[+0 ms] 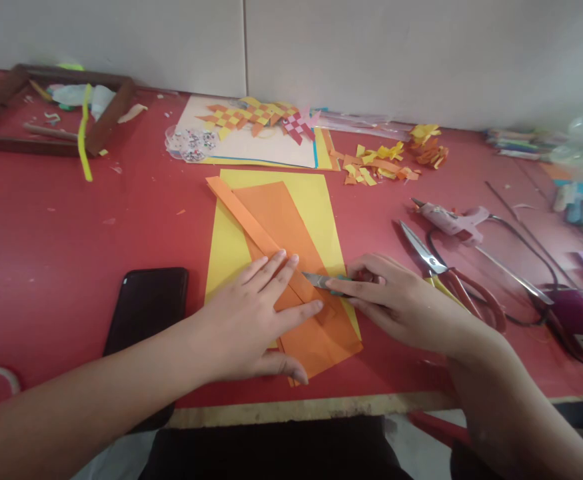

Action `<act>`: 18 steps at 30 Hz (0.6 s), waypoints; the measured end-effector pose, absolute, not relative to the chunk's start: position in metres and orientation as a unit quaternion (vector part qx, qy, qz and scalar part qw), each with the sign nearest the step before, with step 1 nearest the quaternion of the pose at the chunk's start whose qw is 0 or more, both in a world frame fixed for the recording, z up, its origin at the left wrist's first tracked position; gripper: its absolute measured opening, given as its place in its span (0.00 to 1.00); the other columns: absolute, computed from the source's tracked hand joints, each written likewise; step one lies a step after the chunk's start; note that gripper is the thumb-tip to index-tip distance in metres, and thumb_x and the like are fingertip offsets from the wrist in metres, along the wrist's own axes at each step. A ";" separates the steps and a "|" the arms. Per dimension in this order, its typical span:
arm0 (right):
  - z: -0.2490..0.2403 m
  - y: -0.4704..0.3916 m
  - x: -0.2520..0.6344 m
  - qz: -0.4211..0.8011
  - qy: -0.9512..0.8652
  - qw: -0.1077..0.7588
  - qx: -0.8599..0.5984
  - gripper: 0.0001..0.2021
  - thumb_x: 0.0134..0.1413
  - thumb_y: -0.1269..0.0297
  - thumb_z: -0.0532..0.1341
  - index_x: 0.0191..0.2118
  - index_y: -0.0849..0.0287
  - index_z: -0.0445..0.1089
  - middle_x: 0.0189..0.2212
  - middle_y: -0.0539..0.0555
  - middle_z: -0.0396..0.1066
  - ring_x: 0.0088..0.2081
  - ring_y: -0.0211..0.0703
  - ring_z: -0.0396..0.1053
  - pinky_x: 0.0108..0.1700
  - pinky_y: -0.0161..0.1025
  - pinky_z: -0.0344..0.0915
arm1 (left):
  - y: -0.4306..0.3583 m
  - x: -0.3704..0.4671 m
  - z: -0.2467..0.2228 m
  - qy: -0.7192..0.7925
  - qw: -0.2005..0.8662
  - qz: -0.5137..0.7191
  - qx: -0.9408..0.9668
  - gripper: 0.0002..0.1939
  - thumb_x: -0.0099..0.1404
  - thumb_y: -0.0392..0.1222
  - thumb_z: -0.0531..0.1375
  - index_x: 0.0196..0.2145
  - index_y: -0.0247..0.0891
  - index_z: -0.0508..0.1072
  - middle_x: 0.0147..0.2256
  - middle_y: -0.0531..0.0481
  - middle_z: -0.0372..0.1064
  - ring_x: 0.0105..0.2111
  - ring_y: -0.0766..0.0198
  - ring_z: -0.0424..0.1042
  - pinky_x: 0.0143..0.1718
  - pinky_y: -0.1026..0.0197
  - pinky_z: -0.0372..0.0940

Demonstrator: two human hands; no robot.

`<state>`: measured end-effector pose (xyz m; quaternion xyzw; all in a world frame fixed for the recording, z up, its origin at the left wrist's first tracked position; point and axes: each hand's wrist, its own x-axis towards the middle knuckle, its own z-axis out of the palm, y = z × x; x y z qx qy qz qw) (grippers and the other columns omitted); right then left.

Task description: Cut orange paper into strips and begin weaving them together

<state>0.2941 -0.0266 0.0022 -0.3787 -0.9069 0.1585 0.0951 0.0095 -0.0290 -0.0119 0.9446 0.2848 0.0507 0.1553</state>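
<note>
My left hand (266,310) lies flat with fingers spread, pressing on the orange paper (284,213). A narrow folded orange strip (238,210) runs slantwise under its fingertips. In my right hand (391,297) is a utility knife (321,281) with a green part at the handle. Its blade points left and meets the orange paper at a crease or cut line beside my left fingers. Beneath the orange paper is a yellow sheet (316,193) on the red table (151,213). The very tip of the blade is hard to make out.
A black phone (146,303) lies left of the paper. Scissors (428,257) and a pink glue gun (454,220) with its cord are on the right. Behind lie woven paper fish (256,117), paper scraps (376,163) and a brown wooden frame (21,143).
</note>
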 end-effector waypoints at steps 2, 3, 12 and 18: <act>0.004 -0.026 0.294 0.171 -0.908 0.092 -0.371 0.21 0.65 0.72 0.54 0.59 0.48 0.70 0.38 0.57 0.67 0.38 0.44 0.66 0.39 0.42 0.68 | -0.027 0.010 -0.012 0.275 0.114 0.080 0.951 0.40 0.65 0.70 0.51 0.66 0.43 0.62 0.67 0.28 0.49 0.66 0.32 0.50 0.61 0.34 0.55; 0.004 -0.026 0.294 0.178 -0.909 0.092 -0.366 0.20 0.66 0.71 0.54 0.59 0.49 0.70 0.39 0.57 0.67 0.39 0.44 0.67 0.40 0.42 0.68 | -0.025 0.010 -0.012 0.270 0.093 0.097 0.953 0.36 0.68 0.65 0.52 0.65 0.40 0.63 0.66 0.28 0.54 0.65 0.34 0.54 0.61 0.35 0.57; 0.013 -0.029 0.296 0.244 -0.903 0.115 -0.335 0.21 0.65 0.73 0.54 0.60 0.49 0.69 0.41 0.56 0.69 0.40 0.42 0.68 0.42 0.39 0.69 | -0.009 0.004 -0.009 0.259 0.071 0.209 0.940 0.20 0.67 0.32 0.55 0.56 0.31 0.71 0.57 0.39 0.70 0.61 0.46 0.65 0.59 0.44 0.65; 0.016 -0.029 0.299 0.292 -0.883 0.101 -0.354 0.21 0.66 0.69 0.54 0.62 0.47 0.66 0.44 0.56 0.68 0.42 0.41 0.69 0.43 0.38 0.70 | -0.001 0.005 -0.020 0.290 0.081 0.250 0.920 0.12 0.70 0.32 0.55 0.47 0.34 0.75 0.47 0.46 0.78 0.50 0.52 0.76 0.49 0.49 0.72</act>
